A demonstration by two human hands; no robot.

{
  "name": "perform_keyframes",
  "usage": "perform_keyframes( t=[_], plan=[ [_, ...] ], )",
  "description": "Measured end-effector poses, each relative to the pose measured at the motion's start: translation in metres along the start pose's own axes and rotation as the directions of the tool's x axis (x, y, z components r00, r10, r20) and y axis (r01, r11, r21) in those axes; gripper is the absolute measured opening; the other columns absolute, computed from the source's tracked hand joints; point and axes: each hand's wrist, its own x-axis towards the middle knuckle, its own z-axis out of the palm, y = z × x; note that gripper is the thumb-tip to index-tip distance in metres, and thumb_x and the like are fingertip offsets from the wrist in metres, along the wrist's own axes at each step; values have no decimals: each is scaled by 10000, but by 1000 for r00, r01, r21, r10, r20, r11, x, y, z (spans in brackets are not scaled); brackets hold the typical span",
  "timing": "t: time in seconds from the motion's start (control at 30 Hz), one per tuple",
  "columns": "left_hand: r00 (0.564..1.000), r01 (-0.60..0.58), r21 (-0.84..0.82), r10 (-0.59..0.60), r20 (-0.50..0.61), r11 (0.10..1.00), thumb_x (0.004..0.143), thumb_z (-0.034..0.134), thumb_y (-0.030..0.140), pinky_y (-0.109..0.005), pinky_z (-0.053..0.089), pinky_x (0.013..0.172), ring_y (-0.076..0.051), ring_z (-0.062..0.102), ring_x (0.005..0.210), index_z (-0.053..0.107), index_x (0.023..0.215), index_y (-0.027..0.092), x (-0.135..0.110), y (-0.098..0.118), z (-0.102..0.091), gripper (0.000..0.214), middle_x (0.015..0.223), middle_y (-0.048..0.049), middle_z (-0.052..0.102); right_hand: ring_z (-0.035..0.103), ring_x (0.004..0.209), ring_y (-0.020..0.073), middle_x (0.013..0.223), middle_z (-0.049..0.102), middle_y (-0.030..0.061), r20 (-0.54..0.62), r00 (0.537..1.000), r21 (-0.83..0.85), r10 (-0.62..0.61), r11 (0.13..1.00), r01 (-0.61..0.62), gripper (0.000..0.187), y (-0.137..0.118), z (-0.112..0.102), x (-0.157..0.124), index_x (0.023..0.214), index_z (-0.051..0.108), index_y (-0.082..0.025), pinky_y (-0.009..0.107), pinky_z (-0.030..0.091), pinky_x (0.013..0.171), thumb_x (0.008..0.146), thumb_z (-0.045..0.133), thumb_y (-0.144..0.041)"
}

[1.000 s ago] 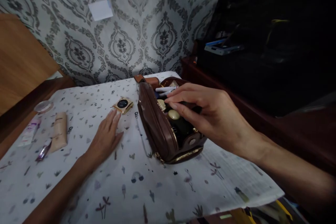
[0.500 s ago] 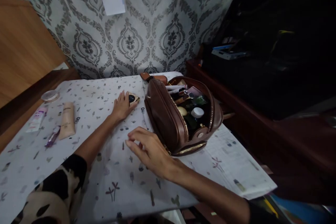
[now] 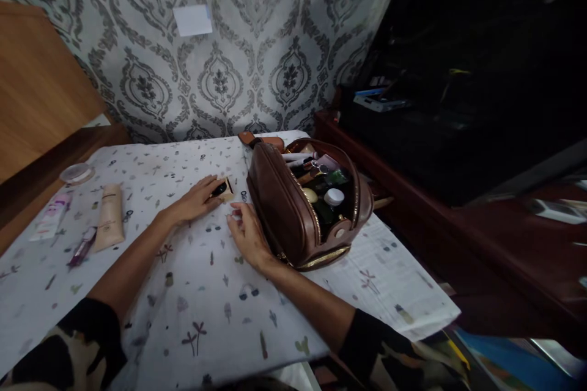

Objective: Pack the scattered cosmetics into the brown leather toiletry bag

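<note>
My left hand (image 3: 198, 198) is closed around a small gold and black case (image 3: 224, 189), like a makeup compact, at the tablecloth. The case looks tilted up, and the fingers hide part of it. My right hand (image 3: 247, 233) is just to the right and nearer, its fingers loosely curved and apart with nothing visible in them. Beside it stands a brown makeup bag (image 3: 277, 208), unzipped on top. Inside the bag lie a white-lidded jar (image 3: 334, 197), brush handles and other small cosmetics.
On the left of the white patterned tablecloth (image 3: 206, 330) lie a beige tube (image 3: 110, 217), a purple lip gloss tube (image 3: 82, 246), a white and pink tube (image 3: 52, 215) and a round clear case (image 3: 77, 173). A wooden panel (image 3: 41, 85) borders the left, a dark red ledge (image 3: 413, 220) the right.
My right hand has moved forward, close to the left hand and the bag's side. The left hand has drawn the gold case slightly nearer and tilted it. The view has shifted a little.
</note>
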Motion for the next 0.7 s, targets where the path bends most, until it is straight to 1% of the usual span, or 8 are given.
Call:
perform_keyframes(
  t=[0.13,0.23,0.3,0.37,0.43,0.5,0.57,0.7],
  plan=[
    [1000,8,-60,-8,-4,998,935,394,701,-494,255,1245,-320,274,1536,424,1528,225,-14,1,3,761,1647,-125,330,606,1030,211,1158,585,108,6,997,-37,-70,997,71,245,4,0,-2,1174,555,-204,378,568,890,946,500,-273],
    [990,90,-44,-94,-103,995,926,401,712,-530,238,1244,-357,231,1546,403,1520,149,-24,11,11,819,1651,-186,293,594,1130,224,1244,572,132,28,994,-49,-107,993,109,286,4,-1,-4,1235,532,-194,396,563,941,971,470,-284],
    [982,84,-25,-87,-167,996,929,436,680,-544,273,1223,-375,276,1521,410,1506,143,-31,21,13,789,1612,-202,352,584,1183,230,1310,557,145,42,992,-51,-120,991,123,323,4,-2,-5,1286,508,-194,406,553,974,981,465,-291],
    [973,68,-40,-75,-220,997,942,458,627,-518,372,1162,-354,455,1402,464,1462,167,-37,29,11,695,1474,-186,514,565,1238,236,1369,541,153,52,989,-56,-137,989,140,352,5,-2,-5,1324,489,-200,416,540,1004,985,466,-289],
    [954,115,-111,-141,-265,987,970,429,583,-472,475,1047,-295,631,1147,526,1393,177,-40,34,6,594,1213,-139,665,539,1289,243,1397,534,158,61,986,-66,-155,985,159,365,5,-2,-4,1340,479,-199,426,521,1035,985,465,-283],
    [923,183,-190,-235,-305,965,992,380,554,-442,516,961,-252,674,957,565,1325,179,-43,36,4,534,1021,-91,705,526,1312,245,1394,541,158,71,983,-79,-167,982,173,371,6,-2,-4,1344,475,-194,434,500,1063,983,462,-281],
    [901,202,-222,-270,-340,954,993,374,540,-440,508,979,-252,673,995,573,1304,180,-45,38,5,516,1063,-98,714,527,1312,246,1385,548,161,88,981,-89,-174,979,182,379,6,-2,-4,1347,469,-188,440,484,1081,982,465,-288],
    [931,111,-203,-173,-322,973,982,402,522,-459,447,1092,-283,598,1243,544,1361,162,-51,47,13,542,1340,-149,638,538,1294,252,1381,550,168,115,975,-95,-189,975,200,383,7,-2,-4,1349,461,-186,458,472,1090,987,460,-310]
  ],
)
